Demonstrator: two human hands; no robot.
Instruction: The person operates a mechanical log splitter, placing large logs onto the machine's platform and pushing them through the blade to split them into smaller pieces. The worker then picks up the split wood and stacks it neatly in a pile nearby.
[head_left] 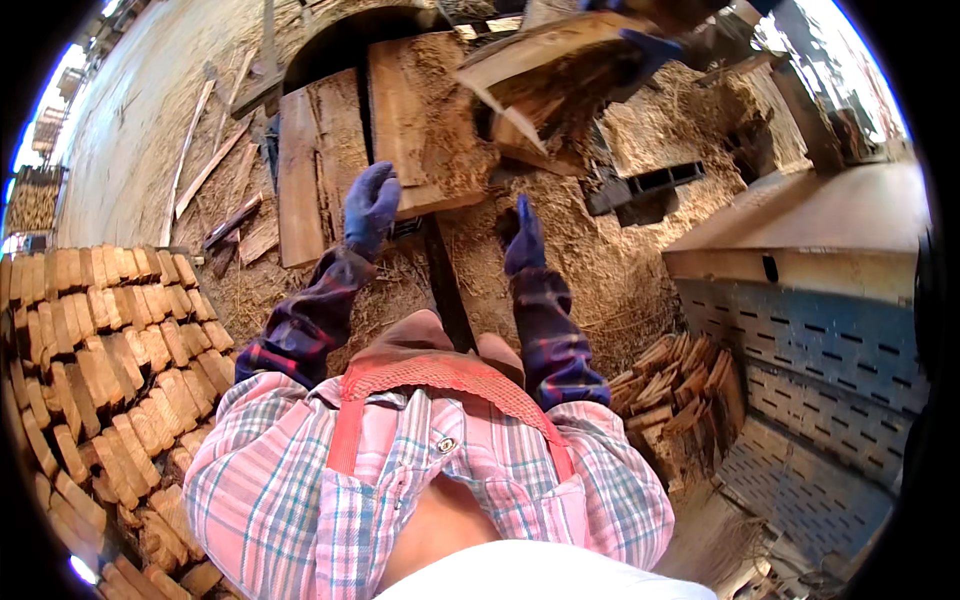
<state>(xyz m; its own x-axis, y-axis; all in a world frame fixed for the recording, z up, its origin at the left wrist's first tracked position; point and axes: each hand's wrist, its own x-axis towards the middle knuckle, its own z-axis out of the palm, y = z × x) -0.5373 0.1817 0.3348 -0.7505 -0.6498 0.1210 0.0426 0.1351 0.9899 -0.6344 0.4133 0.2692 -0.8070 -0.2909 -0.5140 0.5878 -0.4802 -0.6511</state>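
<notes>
My left hand (370,208), in a blue-purple glove, is beside the near left corner of a thick sawn wood block (415,120). Its fingers are loosely bent and apart, with nothing seen in them; whether they touch the block I cannot tell. My right hand (524,238), gloved alike, hovers over the sawdust right of that block, fingers stretched out and nothing held. Left of the block lies a second wood slab (303,180). Beyond my right hand, another person's blue-gloved hand (650,48) is at a large rough slab with bark (560,60), which is tilted.
Stacked short wood pieces (110,370) fill the left side. To the right stands a slotted blue metal panel (800,345) under a flat top (810,215), beside a bundle of offcuts (680,395). A dark bar (447,285) runs toward me. Long strips (190,150) lie on the sawdust.
</notes>
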